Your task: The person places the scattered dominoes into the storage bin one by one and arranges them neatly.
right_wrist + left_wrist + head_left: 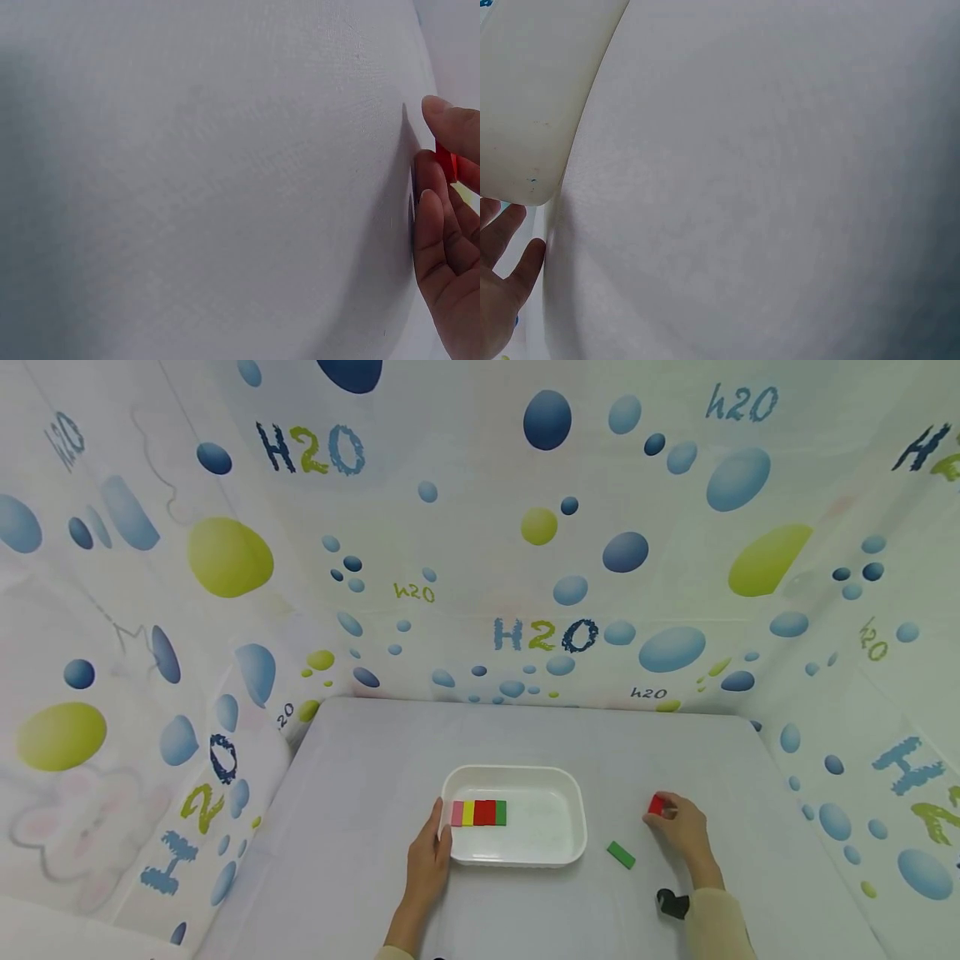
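Observation:
A white tray [543,835] lies on the table with a row of coloured blocks along its left part: pink [457,813], yellow [468,812], red [485,812] and green [501,812]. At the tray's left end, my left hand [429,860] touches the outer side with fairly straight fingers; the left wrist view shows fingertips [514,214] against the tray wall [536,135]. To the right of the tray, my right hand [684,828] pinches a red block [657,805] between thumb and fingers. In the right wrist view the fingers partly hide this red block [447,162].
A loose green block [621,855] lies on the white table between the tray and my right hand. Beside my right wrist is a black object [672,904], its kind unclear. Patterned sheets [480,527] stand behind the table and at both sides.

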Tool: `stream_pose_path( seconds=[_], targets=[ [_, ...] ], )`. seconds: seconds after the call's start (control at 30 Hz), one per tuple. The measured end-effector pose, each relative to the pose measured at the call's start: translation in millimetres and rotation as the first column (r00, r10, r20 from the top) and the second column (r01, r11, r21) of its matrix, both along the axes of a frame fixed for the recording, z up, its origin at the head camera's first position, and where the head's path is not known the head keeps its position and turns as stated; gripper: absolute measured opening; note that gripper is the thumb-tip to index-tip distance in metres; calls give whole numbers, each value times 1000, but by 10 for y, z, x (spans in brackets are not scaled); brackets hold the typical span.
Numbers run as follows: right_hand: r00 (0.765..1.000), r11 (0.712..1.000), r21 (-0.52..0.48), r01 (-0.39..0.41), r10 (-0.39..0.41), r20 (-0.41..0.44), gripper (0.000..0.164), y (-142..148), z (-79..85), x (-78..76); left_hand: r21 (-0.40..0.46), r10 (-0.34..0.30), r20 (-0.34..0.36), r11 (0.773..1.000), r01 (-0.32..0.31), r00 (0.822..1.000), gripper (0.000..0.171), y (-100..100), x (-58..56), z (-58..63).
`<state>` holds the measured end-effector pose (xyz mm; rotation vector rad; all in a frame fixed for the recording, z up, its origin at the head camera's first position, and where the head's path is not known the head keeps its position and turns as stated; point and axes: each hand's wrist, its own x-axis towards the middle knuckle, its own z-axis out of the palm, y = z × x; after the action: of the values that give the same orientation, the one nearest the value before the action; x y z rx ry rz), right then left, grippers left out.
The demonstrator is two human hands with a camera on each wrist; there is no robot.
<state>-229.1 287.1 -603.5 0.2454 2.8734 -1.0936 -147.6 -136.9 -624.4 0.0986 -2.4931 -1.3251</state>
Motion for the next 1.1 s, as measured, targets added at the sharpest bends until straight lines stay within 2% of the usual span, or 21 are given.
stream_pose_path(
  seconds=[0.43,0.7,0.93,1.1],
  targets=[
    [996,998,-12,61,-62,-59,57,59,-24,107,-5,6,-22,1000,-6,1000,53,0,4,18],
    [988,996,-28,89,-92,-127,54,39,61,163,-9,8,-36,1000,-9,999,51,-2,-4,5],
    [983,994,-46,102,-108,-148,52,10,158,206,-29,8,-56,1000,-10,998,51,-1,-10,-4],
    [971,991,-51,122,-130,-199,51,-25,225,209,-42,11,-55,999,-13,998,51,-3,-12,-11]
  ],
)
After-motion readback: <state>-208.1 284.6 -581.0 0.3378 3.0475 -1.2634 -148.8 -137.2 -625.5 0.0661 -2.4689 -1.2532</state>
